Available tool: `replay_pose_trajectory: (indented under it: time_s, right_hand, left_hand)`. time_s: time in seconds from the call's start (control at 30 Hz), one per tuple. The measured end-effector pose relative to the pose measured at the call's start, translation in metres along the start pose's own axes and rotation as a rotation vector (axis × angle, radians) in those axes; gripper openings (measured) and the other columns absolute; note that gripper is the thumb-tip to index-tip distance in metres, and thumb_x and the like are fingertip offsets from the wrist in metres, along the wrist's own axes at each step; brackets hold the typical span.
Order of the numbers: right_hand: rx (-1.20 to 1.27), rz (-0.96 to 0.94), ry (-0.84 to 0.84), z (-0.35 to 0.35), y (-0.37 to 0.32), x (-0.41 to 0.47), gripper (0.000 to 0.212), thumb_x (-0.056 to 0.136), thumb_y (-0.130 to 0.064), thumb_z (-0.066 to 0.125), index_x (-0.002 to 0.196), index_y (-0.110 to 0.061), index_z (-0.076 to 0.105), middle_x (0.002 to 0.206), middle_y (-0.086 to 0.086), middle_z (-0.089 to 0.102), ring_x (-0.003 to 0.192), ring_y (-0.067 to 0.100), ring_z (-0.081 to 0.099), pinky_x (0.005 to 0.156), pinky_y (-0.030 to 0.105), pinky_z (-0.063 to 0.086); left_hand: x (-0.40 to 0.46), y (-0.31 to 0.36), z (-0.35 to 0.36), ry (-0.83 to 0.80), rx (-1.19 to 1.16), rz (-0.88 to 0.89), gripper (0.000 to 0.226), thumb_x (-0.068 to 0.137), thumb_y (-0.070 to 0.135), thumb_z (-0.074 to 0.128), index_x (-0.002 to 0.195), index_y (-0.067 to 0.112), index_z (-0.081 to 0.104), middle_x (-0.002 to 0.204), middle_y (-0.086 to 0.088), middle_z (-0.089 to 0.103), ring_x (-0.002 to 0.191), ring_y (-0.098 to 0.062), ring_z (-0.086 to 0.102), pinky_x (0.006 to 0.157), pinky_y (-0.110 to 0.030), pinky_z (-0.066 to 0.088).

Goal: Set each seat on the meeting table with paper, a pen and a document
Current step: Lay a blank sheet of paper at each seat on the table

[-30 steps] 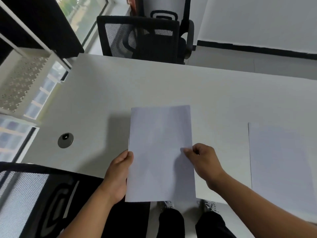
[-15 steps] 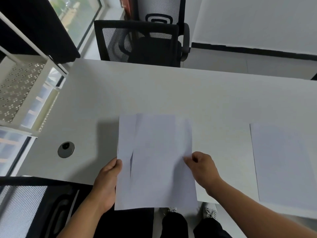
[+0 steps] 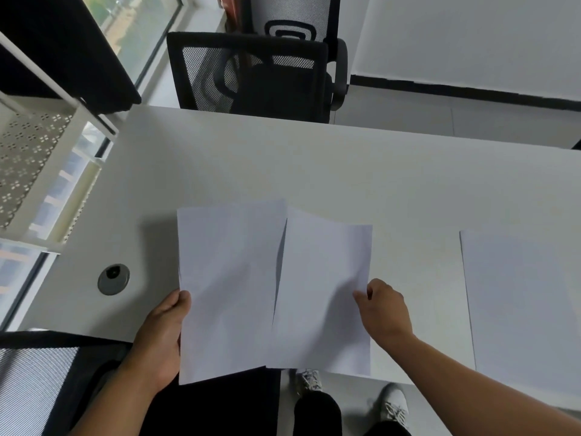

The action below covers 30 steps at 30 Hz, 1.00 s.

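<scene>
Over the near edge of the white meeting table (image 3: 283, 158) I hold two white sheets. My left hand (image 3: 163, 335) grips the left sheet (image 3: 226, 284) by its left edge. My right hand (image 3: 385, 306) pinches the right sheet (image 3: 323, 294) at its right edge; this sheet overlaps the left one along the middle. Another white sheet (image 3: 518, 303) lies flat on the table to the right. No pen is in view.
A black mesh chair (image 3: 251, 70) stands at the far side of the table. Another black chair (image 3: 47, 382) is at the near left, beside me. A grey cable grommet (image 3: 113, 278) sits in the table at the left. A white perforated shelf (image 3: 28, 158) stands by the window.
The single stack has been split into two sheets: my left hand drew one sheet leftward while my right hand kept the other, and they now overlap only along the middle.
</scene>
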State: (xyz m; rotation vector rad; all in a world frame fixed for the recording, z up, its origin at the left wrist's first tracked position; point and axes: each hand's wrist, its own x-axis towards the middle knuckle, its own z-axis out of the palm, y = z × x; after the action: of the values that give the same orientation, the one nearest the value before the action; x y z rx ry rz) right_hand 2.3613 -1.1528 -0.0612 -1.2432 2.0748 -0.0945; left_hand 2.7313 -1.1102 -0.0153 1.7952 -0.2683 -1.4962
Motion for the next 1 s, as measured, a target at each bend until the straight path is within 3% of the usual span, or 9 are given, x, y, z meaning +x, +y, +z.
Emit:
replay_pose_trajectory:
  time_s: [0.33, 0.43, 0.53, 0.67, 0.8, 0.93, 1.0]
  right_hand:
    - [-0.012, -0.021, -0.023, 0.000, -0.002, 0.005, 0.037, 0.103, -0.030, 0.058, 0.075, -0.014, 0.041, 0.073, 0.003, 0.055, 0.063, 0.021, 0.046, 0.055, 0.035, 0.033]
    - [-0.022, -0.022, -0.023, 0.001, -0.003, 0.005, 0.036, 0.103, -0.031, 0.058, 0.076, -0.014, 0.043, 0.074, 0.003, 0.056, 0.064, 0.022, 0.048, 0.055, 0.035, 0.034]
    - [-0.036, -0.029, -0.021, 0.001, -0.004, 0.005, 0.036, 0.103, -0.031, 0.058, 0.076, -0.015, 0.042, 0.075, 0.002, 0.056, 0.064, 0.020, 0.049, 0.056, 0.036, 0.034]
    - [-0.035, -0.031, -0.014, 0.002, -0.004, 0.007, 0.035, 0.104, -0.033, 0.058, 0.077, -0.015, 0.044, 0.076, 0.002, 0.057, 0.066, 0.021, 0.051, 0.057, 0.036, 0.037]
    - [-0.038, -0.014, -0.011, 0.002, -0.004, 0.005, 0.032, 0.103, -0.037, 0.057, 0.082, -0.016, 0.047, 0.081, 0.000, 0.060, 0.071, 0.022, 0.055, 0.060, 0.036, 0.040]
    - [-0.055, 0.018, 0.006, 0.000, -0.004, 0.001, 0.029, 0.102, -0.044, 0.058, 0.095, -0.016, 0.051, 0.091, -0.001, 0.060, 0.084, 0.028, 0.060, 0.068, 0.036, 0.042]
    - [-0.059, 0.023, 0.014, -0.001, -0.005, 0.000, 0.032, 0.101, -0.046, 0.060, 0.101, -0.015, 0.052, 0.096, 0.001, 0.062, 0.086, 0.029, 0.060, 0.070, 0.037, 0.044]
  left_hand:
    - [-0.011, 0.017, -0.025, 0.011, -0.085, 0.016, 0.034, 0.113, 0.022, 0.050, 0.142, 0.015, 0.068, 0.137, -0.009, 0.075, 0.127, -0.029, 0.069, 0.100, -0.043, 0.055]
    - [-0.015, 0.025, -0.026, -0.003, -0.109, 0.023, 0.034, 0.113, 0.025, 0.049, 0.140, 0.016, 0.068, 0.132, -0.007, 0.078, 0.112, -0.023, 0.076, 0.089, -0.042, 0.063]
    - [-0.018, 0.032, -0.021, -0.024, -0.124, 0.025, 0.034, 0.113, 0.024, 0.049, 0.139, 0.015, 0.069, 0.132, -0.007, 0.078, 0.108, -0.021, 0.077, 0.089, -0.042, 0.062]
    - [-0.021, 0.034, -0.010, -0.044, -0.131, 0.024, 0.028, 0.113, 0.019, 0.049, 0.126, 0.015, 0.074, 0.118, -0.005, 0.083, 0.092, -0.014, 0.082, 0.070, -0.030, 0.067]
    - [-0.021, 0.027, -0.003, -0.054, -0.106, 0.026, 0.029, 0.112, 0.019, 0.050, 0.129, 0.013, 0.073, 0.125, -0.008, 0.080, 0.097, -0.016, 0.081, 0.076, -0.031, 0.068]
    - [-0.022, 0.018, 0.006, -0.083, -0.102, -0.009, 0.032, 0.112, 0.021, 0.051, 0.135, 0.012, 0.071, 0.133, -0.013, 0.076, 0.126, -0.031, 0.071, 0.098, -0.044, 0.062]
    - [-0.023, 0.016, 0.010, -0.094, -0.101, -0.023, 0.031, 0.111, 0.020, 0.052, 0.134, 0.011, 0.071, 0.133, -0.015, 0.076, 0.126, -0.032, 0.071, 0.096, -0.045, 0.062]
